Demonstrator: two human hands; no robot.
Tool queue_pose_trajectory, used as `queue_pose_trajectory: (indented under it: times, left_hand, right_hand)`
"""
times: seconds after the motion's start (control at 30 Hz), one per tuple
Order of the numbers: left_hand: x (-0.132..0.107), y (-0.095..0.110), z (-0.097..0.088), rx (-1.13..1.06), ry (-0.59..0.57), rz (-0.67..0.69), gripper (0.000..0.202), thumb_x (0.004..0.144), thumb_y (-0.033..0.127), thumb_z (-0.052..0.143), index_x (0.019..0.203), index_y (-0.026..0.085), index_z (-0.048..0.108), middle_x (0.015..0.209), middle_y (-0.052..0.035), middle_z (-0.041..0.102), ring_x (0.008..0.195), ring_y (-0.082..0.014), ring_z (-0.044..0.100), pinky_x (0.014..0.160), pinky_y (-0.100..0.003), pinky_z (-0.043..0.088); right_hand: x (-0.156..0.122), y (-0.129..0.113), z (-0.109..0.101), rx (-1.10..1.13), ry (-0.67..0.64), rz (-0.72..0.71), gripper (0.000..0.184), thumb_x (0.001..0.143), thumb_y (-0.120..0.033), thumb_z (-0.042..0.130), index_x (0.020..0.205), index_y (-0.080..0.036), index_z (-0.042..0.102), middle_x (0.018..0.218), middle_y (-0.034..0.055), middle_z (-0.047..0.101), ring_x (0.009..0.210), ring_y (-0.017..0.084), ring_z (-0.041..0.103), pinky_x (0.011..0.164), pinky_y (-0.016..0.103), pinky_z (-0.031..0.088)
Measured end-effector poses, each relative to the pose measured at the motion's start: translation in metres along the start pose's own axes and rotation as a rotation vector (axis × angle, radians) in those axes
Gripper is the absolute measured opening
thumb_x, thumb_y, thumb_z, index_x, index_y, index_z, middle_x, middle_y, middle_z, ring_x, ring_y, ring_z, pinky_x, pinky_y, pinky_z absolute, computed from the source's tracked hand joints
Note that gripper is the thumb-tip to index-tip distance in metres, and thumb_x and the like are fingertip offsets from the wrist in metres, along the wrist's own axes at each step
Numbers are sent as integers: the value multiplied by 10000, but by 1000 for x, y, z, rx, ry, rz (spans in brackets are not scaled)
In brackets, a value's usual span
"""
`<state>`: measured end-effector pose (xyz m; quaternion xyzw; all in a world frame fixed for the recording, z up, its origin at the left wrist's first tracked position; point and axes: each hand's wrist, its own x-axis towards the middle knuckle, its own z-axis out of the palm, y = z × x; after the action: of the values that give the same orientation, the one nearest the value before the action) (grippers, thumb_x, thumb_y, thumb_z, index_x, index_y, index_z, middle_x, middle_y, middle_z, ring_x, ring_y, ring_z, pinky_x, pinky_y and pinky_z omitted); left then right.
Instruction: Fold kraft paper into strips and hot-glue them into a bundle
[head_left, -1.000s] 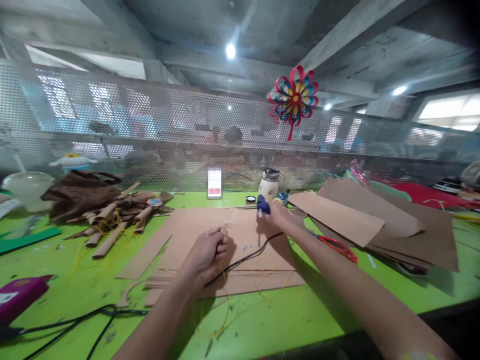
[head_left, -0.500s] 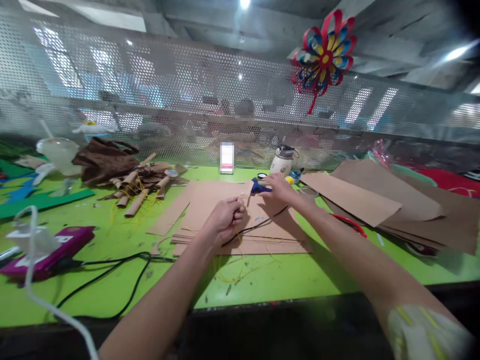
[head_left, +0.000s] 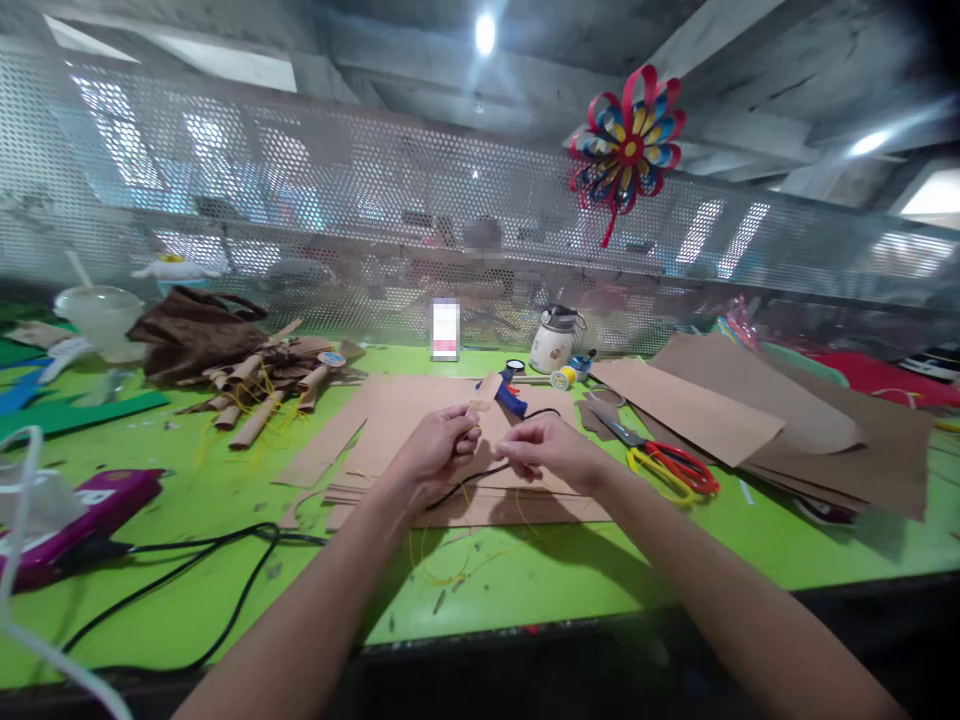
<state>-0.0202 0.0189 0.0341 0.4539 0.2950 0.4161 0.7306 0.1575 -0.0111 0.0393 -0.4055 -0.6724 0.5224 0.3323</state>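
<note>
My left hand [head_left: 441,442] is closed, pinching a small tan paper strip [head_left: 489,388] that sticks up past the fingertips. Just right of it is my right hand [head_left: 551,452], thumb and fingers drawn together; whatever may be between them is too small to make out. A blue glue gun [head_left: 512,399] lies behind both hands on the stacked brown paper sheets [head_left: 397,400]. Its black cord runs under the hands. Thin yellow thread [head_left: 442,578] trails over the sheets' front edge onto the green table.
Scissors with red and yellow handles [head_left: 667,468] lie to the right, beside more brown sheets [head_left: 795,420]. At the left are rolled paper pieces [head_left: 259,420], a brown bag [head_left: 191,335] and a purple power strip [head_left: 90,520]. A bottle [head_left: 551,345] and thread spool [head_left: 562,378] stand behind.
My right hand has let go of the glue gun and come back toward my left hand. The scissors, earlier mostly hidden by the right arm, now show. The view has shifted slightly.
</note>
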Motion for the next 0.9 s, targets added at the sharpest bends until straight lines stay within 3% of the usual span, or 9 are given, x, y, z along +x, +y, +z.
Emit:
queue_pose_trajectory:
  times: [0.13, 0.27, 0.57, 0.9]
  left_hand:
    - [0, -5, 4, 22, -24, -45, 114, 721, 94, 549, 786, 140, 467, 534, 69, 386, 388, 0, 206, 359, -105, 95]
    - [-2, -10, 7, 31, -43, -82, 92, 745, 127, 544, 808, 140, 478, 553, 60, 396, 393, -6, 209, 360, -117, 82]
    - [-5, -9, 11, 1, -43, -138, 172, 733, 142, 531, 905, 132, 522, 560, 51, 412, 394, -17, 215, 355, -127, 81]
    - [-2, -17, 7, 63, -20, -170, 86, 719, 214, 545, 762, 156, 497, 566, 34, 468, 371, -25, 249, 348, -153, 77]
  right_hand:
    - [0, -29, -13, -283, 97, -126, 303, 798, -411, 583, 722, -127, 655, 490, -45, 429, 443, 61, 315, 429, 222, 230]
    - [15, -42, -28, -406, 121, -211, 281, 788, -374, 591, 652, -129, 619, 565, -11, 515, 491, 69, 380, 454, 222, 264]
    - [42, -15, -65, -403, 286, -222, 299, 703, -396, 669, 596, -143, 550, 534, -45, 433, 502, 71, 347, 476, 235, 232]
    - [41, -4, -70, -202, 271, -121, 309, 686, -414, 687, 604, -160, 531, 525, -52, 415, 486, 72, 313, 472, 245, 210]
